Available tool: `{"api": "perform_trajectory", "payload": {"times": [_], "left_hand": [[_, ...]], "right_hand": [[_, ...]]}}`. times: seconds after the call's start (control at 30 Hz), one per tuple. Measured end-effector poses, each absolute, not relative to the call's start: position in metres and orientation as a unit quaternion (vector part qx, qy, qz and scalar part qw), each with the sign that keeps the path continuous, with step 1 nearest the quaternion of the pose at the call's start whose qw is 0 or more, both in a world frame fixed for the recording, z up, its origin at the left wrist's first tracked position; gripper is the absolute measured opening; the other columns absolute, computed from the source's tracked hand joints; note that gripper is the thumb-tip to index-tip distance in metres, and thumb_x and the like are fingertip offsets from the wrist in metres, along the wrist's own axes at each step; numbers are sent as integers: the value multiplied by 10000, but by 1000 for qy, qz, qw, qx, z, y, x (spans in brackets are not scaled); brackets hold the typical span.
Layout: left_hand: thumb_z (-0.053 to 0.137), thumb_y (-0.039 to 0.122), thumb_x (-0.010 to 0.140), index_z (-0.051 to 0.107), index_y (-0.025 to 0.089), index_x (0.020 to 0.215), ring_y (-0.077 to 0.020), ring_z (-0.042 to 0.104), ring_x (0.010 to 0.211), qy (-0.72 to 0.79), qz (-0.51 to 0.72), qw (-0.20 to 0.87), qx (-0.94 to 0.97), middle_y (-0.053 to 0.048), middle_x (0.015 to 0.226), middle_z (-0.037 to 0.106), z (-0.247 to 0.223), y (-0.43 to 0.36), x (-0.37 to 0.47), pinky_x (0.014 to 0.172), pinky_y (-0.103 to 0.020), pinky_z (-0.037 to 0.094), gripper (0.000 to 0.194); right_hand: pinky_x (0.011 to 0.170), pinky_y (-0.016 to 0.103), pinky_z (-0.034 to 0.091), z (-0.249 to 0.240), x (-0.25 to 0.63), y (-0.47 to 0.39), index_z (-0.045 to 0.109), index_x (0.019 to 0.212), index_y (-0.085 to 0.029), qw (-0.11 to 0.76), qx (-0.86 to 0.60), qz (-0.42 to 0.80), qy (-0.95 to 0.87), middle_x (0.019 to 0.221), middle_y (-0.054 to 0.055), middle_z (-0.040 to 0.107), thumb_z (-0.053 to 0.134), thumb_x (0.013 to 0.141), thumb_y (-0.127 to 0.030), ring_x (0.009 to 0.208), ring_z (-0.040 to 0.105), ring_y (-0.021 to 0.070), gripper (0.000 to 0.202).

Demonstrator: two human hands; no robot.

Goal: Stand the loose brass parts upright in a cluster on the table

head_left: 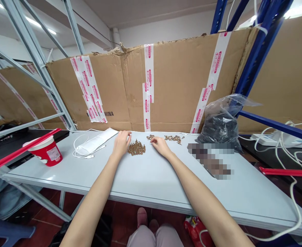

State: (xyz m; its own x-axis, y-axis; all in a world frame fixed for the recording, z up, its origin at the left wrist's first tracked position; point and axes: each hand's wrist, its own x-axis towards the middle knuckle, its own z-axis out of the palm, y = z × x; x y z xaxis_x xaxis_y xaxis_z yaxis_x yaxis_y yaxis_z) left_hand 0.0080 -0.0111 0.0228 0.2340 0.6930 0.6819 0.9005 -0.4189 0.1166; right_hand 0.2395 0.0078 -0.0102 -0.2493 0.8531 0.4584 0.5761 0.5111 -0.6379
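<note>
A group of small brass-coloured pointed pieces [136, 148] stands upright on the white table [151, 178]. My left hand [122, 141] rests at the left edge of this group, its fingers bent; whether they hold a piece is too small to tell. To the right of the group, my right hand [159, 144] has its fingertips together near a few loose brass pieces [150, 137]; anything between them is too small to make out. More loose brass pieces [175, 138] lie scattered beyond my right hand.
A red cup [49, 151] stands at the left, near a white packet [96, 141] and a white cable [85, 156]. A black plastic bag [219, 128] sits at the back right, behind a pixelated item [212, 161]. Cardboard [174, 85] walls the table's back.
</note>
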Motion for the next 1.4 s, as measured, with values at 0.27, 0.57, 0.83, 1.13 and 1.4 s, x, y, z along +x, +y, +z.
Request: {"api": "perform_trajectory", "payload": {"times": [0.27,0.57,0.83,1.13,1.4], "left_hand": [[410,298,886,502,171,1078,-187,489,908,-342,-288,221,-867,-70,966,558,12,-14,32,793,-310,410,248],[372,196,899,542,167,943,-159,486,788,-292,-287,276,-870,-48,849,557,14,-18,36,691,-271,400,178],[331,172,907,517,154,960,-163,471,810,-310,-227,280,-880,-58,869,544,14,-18,37,711,-269,396,195],[355,160,895,518,178,960,-159,467,806,-300,-224,315,-872,-51,881,541,13,-16,34,678,-255,378,176],[345,159,892,536,187,860,-158,448,746,-316,-236,338,-854,-49,820,525,12,-17,35,641,-263,343,195]], "right_hand": [[842,343,464,9,218,-6,550,1038,-171,497,-331,501,-626,818,54,695,654,670,-240,843,644,160,389],[846,364,446,11,215,-11,603,964,-174,487,-334,539,-601,686,11,674,701,598,-240,742,632,160,385],[811,326,446,13,216,-11,602,925,-172,482,-334,541,-603,633,-21,637,699,580,-233,673,601,127,364],[828,318,423,14,217,-15,574,960,-194,474,-330,555,-598,669,-22,637,687,593,-227,713,604,128,385],[794,298,411,17,215,-17,527,906,-209,472,-317,565,-597,639,-39,619,689,592,-249,689,586,126,356]]}}
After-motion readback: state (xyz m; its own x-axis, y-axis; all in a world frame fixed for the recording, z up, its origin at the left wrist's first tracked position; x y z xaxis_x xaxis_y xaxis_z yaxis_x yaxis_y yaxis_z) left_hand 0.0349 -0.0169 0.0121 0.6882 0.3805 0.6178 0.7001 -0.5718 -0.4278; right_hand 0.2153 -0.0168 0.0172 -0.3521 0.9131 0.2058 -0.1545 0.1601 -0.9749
